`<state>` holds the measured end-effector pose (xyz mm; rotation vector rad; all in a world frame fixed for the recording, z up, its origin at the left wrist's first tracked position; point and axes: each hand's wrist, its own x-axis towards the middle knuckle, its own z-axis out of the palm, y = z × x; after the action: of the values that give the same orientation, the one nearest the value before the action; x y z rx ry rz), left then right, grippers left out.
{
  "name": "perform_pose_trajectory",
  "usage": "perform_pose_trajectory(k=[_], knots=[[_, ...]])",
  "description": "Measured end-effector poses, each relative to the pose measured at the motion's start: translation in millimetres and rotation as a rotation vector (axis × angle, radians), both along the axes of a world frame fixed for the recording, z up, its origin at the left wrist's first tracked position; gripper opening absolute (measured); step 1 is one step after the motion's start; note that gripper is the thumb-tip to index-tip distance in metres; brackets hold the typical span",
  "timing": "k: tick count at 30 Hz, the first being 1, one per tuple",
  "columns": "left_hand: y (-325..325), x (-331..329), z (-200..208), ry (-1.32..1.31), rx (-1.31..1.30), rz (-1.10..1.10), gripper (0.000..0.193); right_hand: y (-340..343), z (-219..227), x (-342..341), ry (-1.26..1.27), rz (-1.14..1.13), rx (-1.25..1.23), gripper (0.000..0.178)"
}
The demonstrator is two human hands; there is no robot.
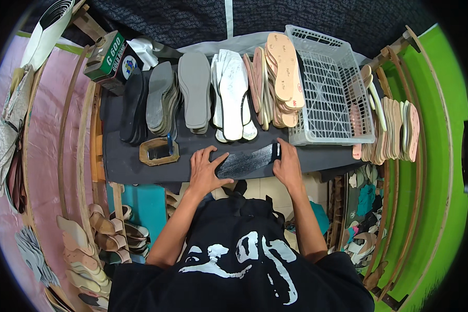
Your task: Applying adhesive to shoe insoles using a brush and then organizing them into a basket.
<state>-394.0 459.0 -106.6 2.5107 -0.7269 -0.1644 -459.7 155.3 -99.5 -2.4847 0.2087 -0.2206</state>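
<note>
A black shirt [192, 288] with white print was noted nearest. At the near edge of a dark-topped table [327, 155], a dark, glossy, curved strip [247, 162] was found lying between the hands. Its left end was touched by the left hand [204, 169], thumb and fingers spread apart. Its right end was met by the right hand [289, 165]; whether it was clamped there could not be determined. Beyond, a shallow tan tray [161, 161] was observed, then stacked soles [195, 91] in a row beside a translucent crate [330, 93], backed by a dark curtain [307, 18].
</note>
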Motion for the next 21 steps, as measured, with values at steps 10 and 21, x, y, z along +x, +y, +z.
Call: perform_pose_trajectory(k=[10,21], knots=[[-7,-1,2,0.115,-0.009,0.06,0.092,-16,4,-11,0.102,-0.334,1.165,0.053],[12,0,56,0.191,-0.181,-0.074,0.093,-16,32,-55,0.123,-0.26,1.783,0.052]])
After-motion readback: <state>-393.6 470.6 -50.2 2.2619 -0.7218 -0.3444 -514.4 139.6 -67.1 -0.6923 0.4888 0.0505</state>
